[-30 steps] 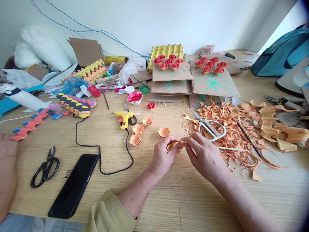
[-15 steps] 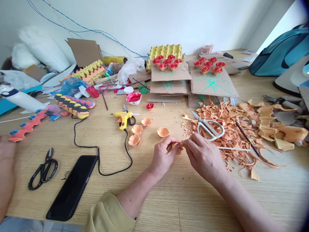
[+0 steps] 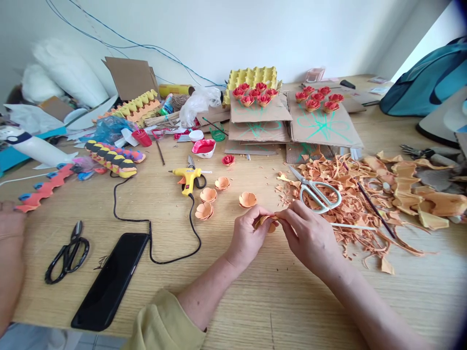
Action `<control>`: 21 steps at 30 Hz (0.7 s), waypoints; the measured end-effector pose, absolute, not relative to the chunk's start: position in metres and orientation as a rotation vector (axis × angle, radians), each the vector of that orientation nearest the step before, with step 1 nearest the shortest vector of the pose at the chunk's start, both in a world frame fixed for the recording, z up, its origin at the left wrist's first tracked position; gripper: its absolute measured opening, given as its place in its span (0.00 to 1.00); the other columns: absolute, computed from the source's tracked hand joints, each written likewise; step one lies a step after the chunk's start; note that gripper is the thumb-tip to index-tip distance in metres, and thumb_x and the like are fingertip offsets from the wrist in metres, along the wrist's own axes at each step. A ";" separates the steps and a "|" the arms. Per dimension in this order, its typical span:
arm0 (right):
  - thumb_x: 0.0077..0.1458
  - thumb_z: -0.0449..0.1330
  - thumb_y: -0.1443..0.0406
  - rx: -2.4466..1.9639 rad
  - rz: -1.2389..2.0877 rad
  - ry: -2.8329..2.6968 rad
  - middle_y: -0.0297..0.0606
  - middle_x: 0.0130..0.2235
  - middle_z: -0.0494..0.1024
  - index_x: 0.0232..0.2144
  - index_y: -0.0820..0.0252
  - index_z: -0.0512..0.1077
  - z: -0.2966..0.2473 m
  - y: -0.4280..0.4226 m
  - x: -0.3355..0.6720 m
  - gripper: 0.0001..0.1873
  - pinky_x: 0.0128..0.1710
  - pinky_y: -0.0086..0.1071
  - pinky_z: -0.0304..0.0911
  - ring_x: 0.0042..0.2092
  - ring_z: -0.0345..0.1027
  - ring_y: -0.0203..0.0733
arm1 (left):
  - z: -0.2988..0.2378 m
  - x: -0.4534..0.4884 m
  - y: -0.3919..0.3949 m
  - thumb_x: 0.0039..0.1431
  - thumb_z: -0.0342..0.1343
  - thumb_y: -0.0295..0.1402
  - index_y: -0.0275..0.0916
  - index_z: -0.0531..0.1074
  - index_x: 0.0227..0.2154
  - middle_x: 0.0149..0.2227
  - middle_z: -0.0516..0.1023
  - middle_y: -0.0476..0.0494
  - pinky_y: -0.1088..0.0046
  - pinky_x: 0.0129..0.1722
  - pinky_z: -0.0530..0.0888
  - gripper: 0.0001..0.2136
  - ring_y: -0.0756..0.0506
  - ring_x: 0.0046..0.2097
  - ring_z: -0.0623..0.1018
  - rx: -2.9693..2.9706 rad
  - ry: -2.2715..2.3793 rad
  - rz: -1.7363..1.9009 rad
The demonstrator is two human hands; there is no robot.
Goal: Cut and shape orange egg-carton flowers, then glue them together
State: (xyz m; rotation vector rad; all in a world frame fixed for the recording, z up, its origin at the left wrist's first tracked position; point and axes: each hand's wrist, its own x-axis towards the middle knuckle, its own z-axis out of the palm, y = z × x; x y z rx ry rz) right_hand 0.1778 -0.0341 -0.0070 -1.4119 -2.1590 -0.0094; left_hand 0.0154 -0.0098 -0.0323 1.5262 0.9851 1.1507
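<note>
Between my two hands is an orange egg-carton cup (image 3: 271, 226) with petal-like edges, mostly covered by fingers. My left hand (image 3: 251, 232) grips its left side, thumb and forefinger closed. Pinched at the rim is my right hand (image 3: 304, 228), fingertips meeting the left ones. Beyond them a similar orange cup (image 3: 247, 199) rests on the table. Further left lie more orange cups (image 3: 208, 195), beside a yellow glue gun (image 3: 188, 179). White-handled scissors (image 3: 317, 192) rest on a heap of orange carton scraps (image 3: 359, 206) near my right hand.
Red painted flowers (image 3: 255, 93) stand on stacked cardboard (image 3: 324, 124) at the back. A black phone (image 3: 111, 282) and black scissors (image 3: 69, 255) lie at left, near another person's arm (image 3: 10, 257). A red paint dish (image 3: 203, 148) sits mid-table; the glue gun's cord (image 3: 175, 263) loops leftward.
The whole view has shifted slightly, so things appear a little further right. Both hands keep their hold on the orange cup, with barely any finger movement.
</note>
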 end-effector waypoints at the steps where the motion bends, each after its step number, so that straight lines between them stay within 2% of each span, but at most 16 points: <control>1: 0.67 0.51 0.67 -1.402 -0.027 -2.170 0.38 0.32 0.70 0.37 0.59 0.75 -0.006 -0.034 0.178 0.12 0.32 0.30 0.58 0.32 0.65 0.38 | -0.032 0.015 -0.010 0.63 0.58 0.37 0.38 0.73 0.33 0.31 0.81 0.46 0.75 0.35 0.75 0.07 0.49 0.33 0.80 1.518 0.976 1.156; 7: 0.68 0.52 0.65 -1.367 0.109 -2.069 0.38 0.36 0.72 0.42 0.58 0.73 -0.004 -0.033 0.175 0.10 0.33 0.30 0.60 0.34 0.67 0.38 | -0.031 0.013 -0.011 0.63 0.58 0.37 0.38 0.73 0.36 0.33 0.81 0.44 0.75 0.37 0.75 0.07 0.48 0.35 0.80 1.538 0.995 1.215; 14: 0.67 0.52 0.65 -1.388 0.115 -2.085 0.38 0.36 0.72 0.40 0.57 0.74 -0.008 -0.033 0.178 0.11 0.32 0.29 0.58 0.33 0.67 0.37 | -0.032 0.015 -0.009 0.63 0.58 0.38 0.38 0.73 0.35 0.32 0.81 0.45 0.75 0.36 0.74 0.08 0.49 0.34 0.79 1.508 0.988 1.158; 21: 0.67 0.51 0.67 -1.352 -0.020 -2.157 0.38 0.33 0.70 0.38 0.59 0.74 -0.004 -0.034 0.177 0.11 0.33 0.31 0.58 0.32 0.64 0.39 | -0.029 0.014 -0.010 0.62 0.58 0.42 0.38 0.72 0.34 0.33 0.82 0.44 0.74 0.36 0.76 0.12 0.47 0.35 0.81 1.419 0.910 1.144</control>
